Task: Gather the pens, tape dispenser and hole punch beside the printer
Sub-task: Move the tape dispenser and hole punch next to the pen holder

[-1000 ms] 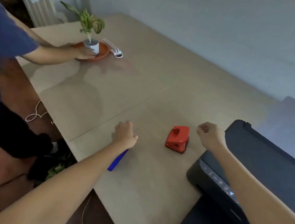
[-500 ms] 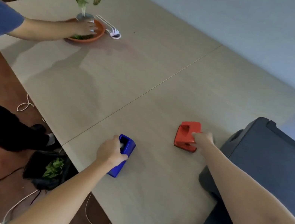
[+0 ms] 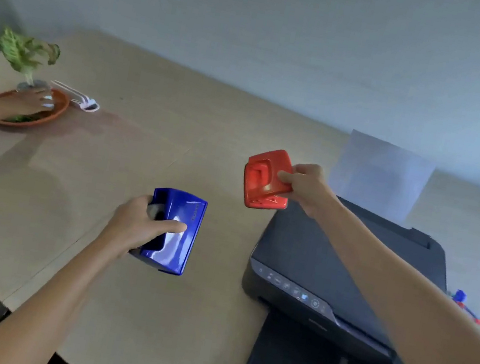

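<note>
both hands [image 3: 141,225] hold dispenser [image 3: 174,231], punch [image 3: 266,178].

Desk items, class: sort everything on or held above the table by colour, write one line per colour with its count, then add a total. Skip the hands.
Red: 1, hole punch
Blue: 1, tape dispenser
Black: 1, printer
Orange: 1, saucer
Green: 1, plant
White: 2, sheet of paper, white object beside the saucer
Mixed red and blue: 1, pens cluster, too blurred to count singly
Total: 8
</note>
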